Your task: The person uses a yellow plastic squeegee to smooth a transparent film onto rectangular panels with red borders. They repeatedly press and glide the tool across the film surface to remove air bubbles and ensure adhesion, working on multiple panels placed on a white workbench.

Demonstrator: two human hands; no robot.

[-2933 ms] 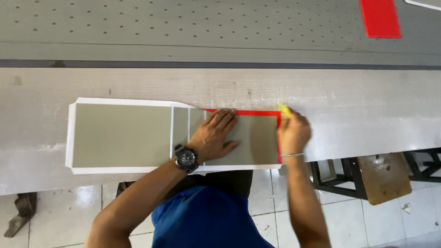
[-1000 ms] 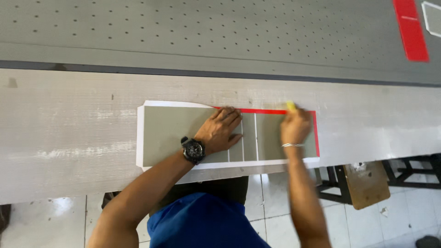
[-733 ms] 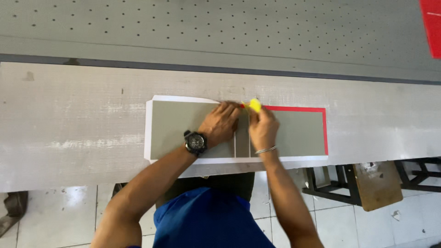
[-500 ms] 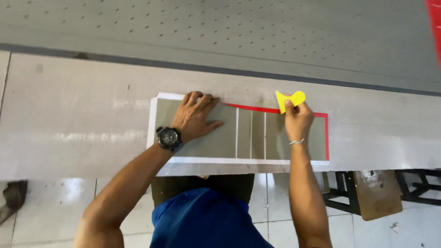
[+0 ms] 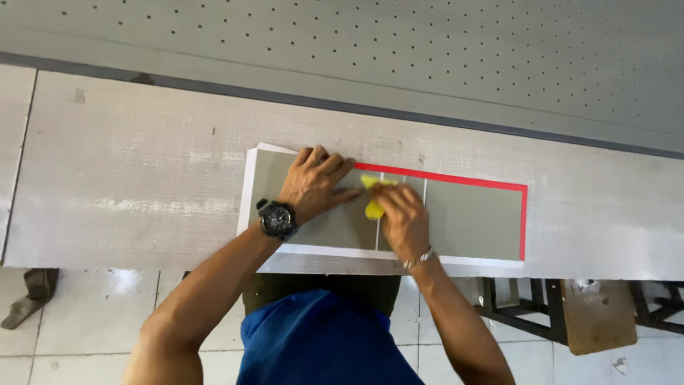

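Note:
A long grey board (image 5: 470, 217) lies flat on the pale worktable (image 5: 128, 178), on a white sheet that shows along its left and near edges. A red strip (image 5: 456, 180) is folded over its far edge and right end. My left hand (image 5: 313, 184), with a black wristwatch, presses flat on the board's left part, fingers spread toward the far edge. My right hand (image 5: 402, 217), wearing a thin bracelet, grips a yellow scraper (image 5: 372, 196) and pushes it onto the board near the red strip's left end, just right of my left fingertips.
A grey perforated panel (image 5: 427, 64) runs along the far side behind a dark strip. Below the table's near edge are a tiled floor, a dark metal frame with a brown stool (image 5: 595, 314) at right, and a small object (image 5: 25, 303) at left.
My right hand, which held the scraper lifted above the board's far edge, has come down and left onto the board. My left hand stays pressed on the left part.

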